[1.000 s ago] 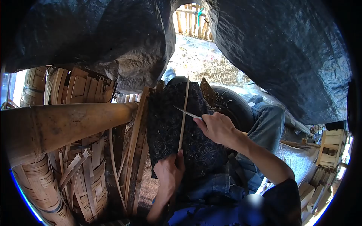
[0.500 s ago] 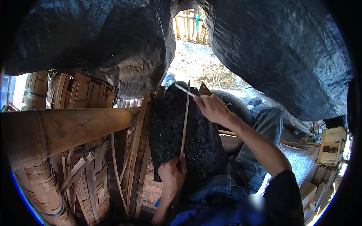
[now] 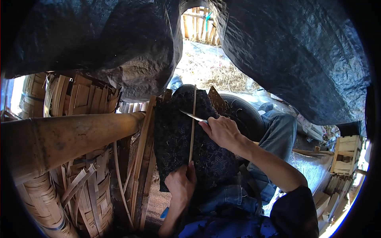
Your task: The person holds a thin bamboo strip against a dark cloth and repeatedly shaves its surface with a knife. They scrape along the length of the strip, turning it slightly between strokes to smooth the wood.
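Pale strip (image 3: pixel 193 137) lies lengthwise over dark patterned cloth (image 3: pixel 172 135) on the lap, its near end covered by the left hand (image 3: pixel 180 183), whose fingers pinch it. The right hand's (image 3: pixel 225 133) fingers grasp a knife (image 3: pixel 192 116) across it, hiding most of the handle. Bamboo pole (image 3: pixel 79 133) blocks part of a woven basket (image 3: pixel 43 200); its contents cannot be made out.

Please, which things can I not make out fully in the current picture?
Head view:
Thin strip, lower end: hidden by the left hand.
Knife, handle: mostly covered by the right hand.
Whether the knife touches the strip: too small to tell.
Bamboo pole, left end: cut off by the picture's edge.
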Available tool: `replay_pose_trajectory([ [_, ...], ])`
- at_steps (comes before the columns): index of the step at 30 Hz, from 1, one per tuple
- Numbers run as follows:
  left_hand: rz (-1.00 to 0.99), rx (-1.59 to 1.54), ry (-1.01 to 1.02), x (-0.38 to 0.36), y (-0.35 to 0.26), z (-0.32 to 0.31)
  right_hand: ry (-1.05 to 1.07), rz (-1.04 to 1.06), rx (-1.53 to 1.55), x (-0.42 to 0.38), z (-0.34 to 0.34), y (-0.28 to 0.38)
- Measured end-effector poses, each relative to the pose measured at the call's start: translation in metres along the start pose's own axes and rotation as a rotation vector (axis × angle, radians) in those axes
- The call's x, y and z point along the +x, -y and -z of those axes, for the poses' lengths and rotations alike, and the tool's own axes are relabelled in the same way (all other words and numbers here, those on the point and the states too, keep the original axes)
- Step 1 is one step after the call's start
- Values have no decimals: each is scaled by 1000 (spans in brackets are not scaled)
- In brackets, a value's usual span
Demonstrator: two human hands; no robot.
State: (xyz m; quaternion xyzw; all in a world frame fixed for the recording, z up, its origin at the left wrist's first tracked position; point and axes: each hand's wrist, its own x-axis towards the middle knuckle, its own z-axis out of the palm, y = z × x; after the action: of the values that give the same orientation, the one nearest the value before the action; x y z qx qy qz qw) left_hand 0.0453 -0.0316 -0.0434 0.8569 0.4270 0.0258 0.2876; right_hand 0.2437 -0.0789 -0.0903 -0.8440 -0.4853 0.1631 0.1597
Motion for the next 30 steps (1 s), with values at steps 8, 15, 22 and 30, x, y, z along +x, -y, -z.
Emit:
replay_pose_trajectory([
  [8, -38, 4, -3, -8, -2, -4, -59, -109, -13, 28, -15, -25],
  [15, 36, -107, 18, -2, 3, 0, 33, 30, 176, -19, 1, -15],
  [22, 24, -38, 22, 0, 2, -1, -15, -9, 156, 1, -1, -16],
  [30, 42, -37, -28, -1, 3, -7, -13, 15, 109, -2, -9, -14],
])
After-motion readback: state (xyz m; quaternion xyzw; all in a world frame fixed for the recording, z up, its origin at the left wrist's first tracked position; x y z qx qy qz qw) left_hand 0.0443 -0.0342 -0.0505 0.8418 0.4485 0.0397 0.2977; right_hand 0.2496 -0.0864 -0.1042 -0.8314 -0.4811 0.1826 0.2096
